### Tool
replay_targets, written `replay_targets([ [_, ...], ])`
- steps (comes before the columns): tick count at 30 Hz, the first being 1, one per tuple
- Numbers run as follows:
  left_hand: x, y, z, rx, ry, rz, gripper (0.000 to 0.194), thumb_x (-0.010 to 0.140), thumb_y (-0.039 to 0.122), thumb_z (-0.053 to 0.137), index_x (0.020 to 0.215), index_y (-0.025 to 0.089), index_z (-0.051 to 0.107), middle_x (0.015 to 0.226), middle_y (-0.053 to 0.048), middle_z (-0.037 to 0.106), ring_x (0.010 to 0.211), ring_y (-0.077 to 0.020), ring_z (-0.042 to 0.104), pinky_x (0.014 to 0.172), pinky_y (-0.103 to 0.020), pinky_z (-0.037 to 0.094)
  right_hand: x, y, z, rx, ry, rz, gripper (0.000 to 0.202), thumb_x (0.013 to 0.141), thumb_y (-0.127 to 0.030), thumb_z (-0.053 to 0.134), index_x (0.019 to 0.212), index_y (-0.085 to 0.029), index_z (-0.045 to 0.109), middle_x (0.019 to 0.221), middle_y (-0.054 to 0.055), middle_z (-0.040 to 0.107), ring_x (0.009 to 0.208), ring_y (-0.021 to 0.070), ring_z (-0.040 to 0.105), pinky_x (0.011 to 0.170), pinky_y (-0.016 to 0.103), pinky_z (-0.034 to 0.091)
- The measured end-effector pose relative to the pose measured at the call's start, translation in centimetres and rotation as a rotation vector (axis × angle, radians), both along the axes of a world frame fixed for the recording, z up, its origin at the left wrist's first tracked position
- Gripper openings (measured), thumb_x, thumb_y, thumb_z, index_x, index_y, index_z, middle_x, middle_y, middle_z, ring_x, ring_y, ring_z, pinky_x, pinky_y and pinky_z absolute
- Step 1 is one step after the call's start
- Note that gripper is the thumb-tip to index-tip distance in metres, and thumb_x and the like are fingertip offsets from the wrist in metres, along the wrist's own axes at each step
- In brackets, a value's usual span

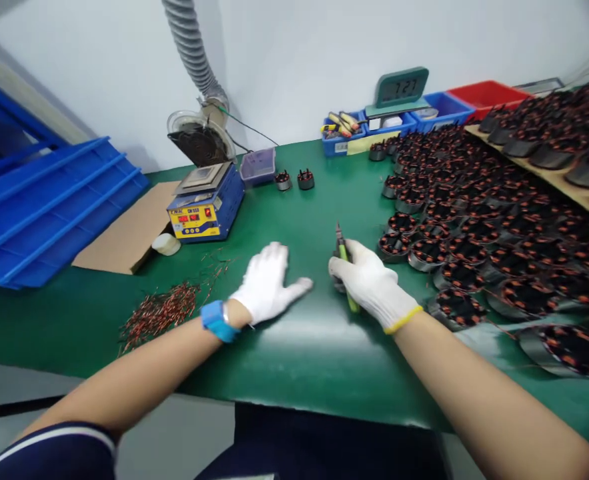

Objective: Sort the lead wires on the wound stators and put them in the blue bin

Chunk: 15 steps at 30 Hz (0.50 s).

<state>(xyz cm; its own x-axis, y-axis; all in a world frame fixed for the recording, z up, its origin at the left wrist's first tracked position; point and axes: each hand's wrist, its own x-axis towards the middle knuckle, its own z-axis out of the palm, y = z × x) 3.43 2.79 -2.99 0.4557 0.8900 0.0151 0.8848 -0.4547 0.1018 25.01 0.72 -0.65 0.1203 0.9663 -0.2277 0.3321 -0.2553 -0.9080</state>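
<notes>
My left hand [269, 283], in a white glove, lies flat on the green table [294, 360] with the thumb spread out to the right. Nothing is in it. A pile of copper wire clippings [162, 313] is to its left. My right hand [369, 280], in a white glove with a yellow cuff edge, is closed around green-handled cutters [342, 250]. Their metal tip points away from me. Many wound motor stators [457, 273] with copper coils stand in rows right of my right hand. Two more stators [305, 179] stand apart at the back.
At the back left are a blue and yellow soldering unit [194, 223], a purple tray [258, 167] and a ribbed duct [192, 50]. Cardboard [124, 233] and blue crates [49, 207] lie left. Blue bins [344, 143], a clock [402, 87] and a red bin [489, 97] line the wall.
</notes>
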Motion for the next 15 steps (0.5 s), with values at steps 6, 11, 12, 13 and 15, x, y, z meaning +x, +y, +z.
replay_targets([
  [6,0.6,9.4,2.4,0.254,0.002,0.089,0.083,0.082,0.064,0.048,0.145,0.012,0.03,0.155,-0.023,0.025,0.14,-0.0385,0.032,0.112,-0.049,0.031,0.6,1.3,-0.1,0.013,-0.445,-0.161,0.049,0.08,-0.049,0.045,0.121,-0.023,0.05,0.12,0.012,0.059,0.094,0.0292,0.065,0.077,0.043,0.051],
  [11,8.2,18.6,3.9,0.25,-0.034,0.159,0.062,0.083,0.053,0.05,0.133,0.016,0.051,0.158,-0.015,0.022,0.14,-0.0384,0.029,0.112,-0.05,0.03,-0.5,-0.2,0.1,0.162,-0.777,0.115,0.047,0.078,-0.041,0.051,0.121,-0.022,0.049,0.127,0.013,0.051,0.092,0.0264,0.062,0.067,0.037,0.05],
  [12,9.4,20.1,3.8,0.196,0.002,0.203,0.061,0.08,0.053,0.053,0.129,0.016,0.054,0.156,-0.016,0.026,0.139,-0.0407,0.029,0.109,-0.053,0.032,-0.4,-0.3,0.0,0.19,-0.839,0.143,0.047,0.078,-0.04,0.053,0.12,-0.021,0.05,0.127,0.014,0.051,0.095,0.0272,0.06,0.067,0.037,0.05],
  [13,10.3,21.4,3.6,0.158,0.021,0.223,0.061,0.079,0.053,0.055,0.126,0.014,0.057,0.152,-0.02,0.032,0.136,-0.0432,0.032,0.106,-0.056,0.034,-0.2,-0.5,-0.1,0.212,-0.892,0.158,0.047,0.077,-0.041,0.054,0.119,-0.019,0.051,0.126,0.015,0.051,0.099,0.0284,0.057,0.069,0.038,0.05],
  [15,11.3,23.1,3.2,0.103,0.052,0.241,0.06,0.078,0.052,0.055,0.12,0.01,0.061,0.139,-0.025,0.046,0.129,-0.0464,0.039,0.099,-0.06,0.038,0.3,-0.5,-0.3,0.232,-0.953,0.178,0.045,0.079,-0.045,0.054,0.114,-0.017,0.055,0.124,0.016,0.052,0.102,0.0303,0.054,0.075,0.041,0.049],
])
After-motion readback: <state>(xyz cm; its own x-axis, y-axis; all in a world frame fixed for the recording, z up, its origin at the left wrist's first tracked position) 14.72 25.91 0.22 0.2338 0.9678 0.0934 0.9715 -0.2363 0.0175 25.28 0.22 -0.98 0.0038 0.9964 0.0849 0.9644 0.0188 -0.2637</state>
